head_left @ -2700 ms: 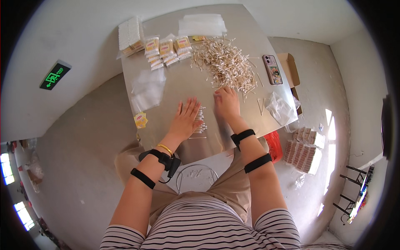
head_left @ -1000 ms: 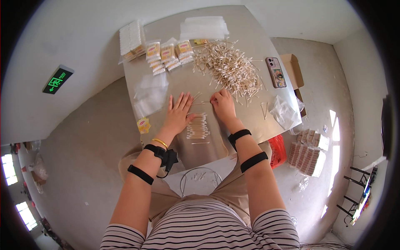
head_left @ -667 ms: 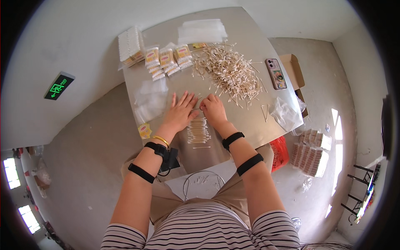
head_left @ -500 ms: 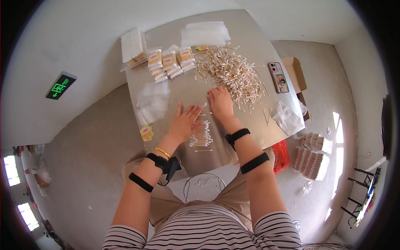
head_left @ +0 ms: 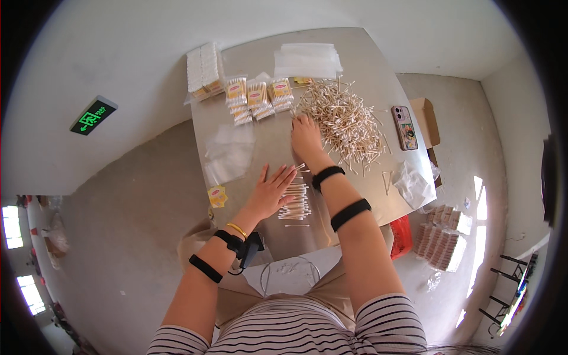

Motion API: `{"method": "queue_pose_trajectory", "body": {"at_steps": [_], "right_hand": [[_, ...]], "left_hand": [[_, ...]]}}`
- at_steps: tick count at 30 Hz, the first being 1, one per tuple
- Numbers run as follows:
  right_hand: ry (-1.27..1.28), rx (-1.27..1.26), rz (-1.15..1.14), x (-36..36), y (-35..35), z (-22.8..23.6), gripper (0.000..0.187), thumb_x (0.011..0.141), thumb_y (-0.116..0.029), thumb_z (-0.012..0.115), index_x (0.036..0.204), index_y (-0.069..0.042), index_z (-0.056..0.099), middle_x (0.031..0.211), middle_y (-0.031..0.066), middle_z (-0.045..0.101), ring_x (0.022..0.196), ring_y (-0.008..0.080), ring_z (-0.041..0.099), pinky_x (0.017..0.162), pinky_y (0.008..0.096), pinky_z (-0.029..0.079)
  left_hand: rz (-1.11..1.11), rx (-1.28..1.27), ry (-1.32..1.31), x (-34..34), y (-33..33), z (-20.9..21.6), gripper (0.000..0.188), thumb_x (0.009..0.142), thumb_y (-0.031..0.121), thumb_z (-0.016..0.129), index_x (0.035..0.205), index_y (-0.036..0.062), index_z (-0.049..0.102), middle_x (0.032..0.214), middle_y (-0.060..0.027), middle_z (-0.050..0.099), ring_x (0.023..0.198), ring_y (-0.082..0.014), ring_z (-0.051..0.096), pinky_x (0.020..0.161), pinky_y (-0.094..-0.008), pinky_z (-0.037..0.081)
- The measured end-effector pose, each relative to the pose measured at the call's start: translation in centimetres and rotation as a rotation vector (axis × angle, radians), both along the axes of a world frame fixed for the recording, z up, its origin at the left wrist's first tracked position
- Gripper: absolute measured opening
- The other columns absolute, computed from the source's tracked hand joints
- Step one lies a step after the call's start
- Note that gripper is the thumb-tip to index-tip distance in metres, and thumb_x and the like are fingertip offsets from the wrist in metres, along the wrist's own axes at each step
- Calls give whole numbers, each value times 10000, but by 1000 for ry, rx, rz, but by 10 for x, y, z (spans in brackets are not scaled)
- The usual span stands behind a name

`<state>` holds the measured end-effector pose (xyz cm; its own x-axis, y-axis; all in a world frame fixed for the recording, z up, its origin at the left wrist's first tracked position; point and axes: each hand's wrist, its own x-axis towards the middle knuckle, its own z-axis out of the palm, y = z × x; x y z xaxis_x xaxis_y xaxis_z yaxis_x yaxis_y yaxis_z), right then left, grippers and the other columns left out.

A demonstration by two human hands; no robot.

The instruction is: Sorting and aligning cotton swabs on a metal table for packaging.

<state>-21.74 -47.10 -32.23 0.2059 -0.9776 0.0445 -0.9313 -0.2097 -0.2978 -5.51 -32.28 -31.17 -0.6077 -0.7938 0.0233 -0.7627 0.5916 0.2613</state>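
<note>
Cotton swabs lie side by side in a neat row [head_left: 295, 204] on the metal table, with one single swab [head_left: 297, 225] apart on the near side. My left hand [head_left: 271, 194] rests flat at the row's left side, its fingers stretched out and the tips over the far swabs. Farther off, my right hand [head_left: 306, 139] is at the left edge of a large loose pile of cotton swabs [head_left: 346, 124]. Its fingers are curled together and point down; the fingertips, and anything in them, are hidden.
Packed swab bags [head_left: 258, 97] and a white stack of swab packs [head_left: 204, 68] stand far left. Clear plastic sleeves lie at the back [head_left: 307, 60] and left [head_left: 229, 155], near yellow cards [head_left: 217, 196]. A phone [head_left: 405, 128] and crumpled plastic [head_left: 412, 186] lie right.
My right hand has moved away from the row's far end, forward and left along the pile's edge. My left hand stays by the row. The whole view has shifted slightly.
</note>
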Motion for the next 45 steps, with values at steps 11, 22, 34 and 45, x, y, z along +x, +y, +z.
{"method": "queue_pose_trajectory", "body": {"at_steps": [11, 22, 34, 45], "right_hand": [[-204, 10, 418, -55, 94, 17, 347, 848, -36, 550, 1180, -69, 647, 1310, 75, 589, 1250, 262, 524, 1031, 430, 407], [-473, 22, 88, -81, 99, 31, 219, 856, -12, 556, 1009, -54, 706, 1079, 111, 672, 1041, 342, 600, 913, 436, 493], [-527, -93, 38, -61, 120, 11, 304, 809, 10, 615, 1098, -70, 667, 1120, 87, 611, 1056, 325, 564, 932, 424, 483], [-563, -101, -17, -59, 126, 8, 310, 810, 28, 586, 1103, -47, 653, 1116, 123, 609, 1051, 346, 566, 931, 431, 472]], "left_hand": [[99, -71, 156, -3, -19, 13, 736, 997, 495, 452, 1552, 47, 272, 1603, -126, 296, 1494, -280, 261, 1225, -530, 113], [178, -85, -83, -20, -42, -7, 774, 997, 551, 410, 1552, 33, 259, 1623, -126, 256, 1514, -276, 209, 1232, -521, 76], [150, -34, -43, -17, 1, -3, 847, 961, 536, 497, 1547, -18, 239, 1622, -167, 239, 1523, -286, 175, 1238, -517, 71], [212, -129, -93, -29, -25, -4, 878, 934, 560, 535, 1540, -15, 267, 1625, -153, 242, 1521, -271, 190, 1238, -528, 50]]}}
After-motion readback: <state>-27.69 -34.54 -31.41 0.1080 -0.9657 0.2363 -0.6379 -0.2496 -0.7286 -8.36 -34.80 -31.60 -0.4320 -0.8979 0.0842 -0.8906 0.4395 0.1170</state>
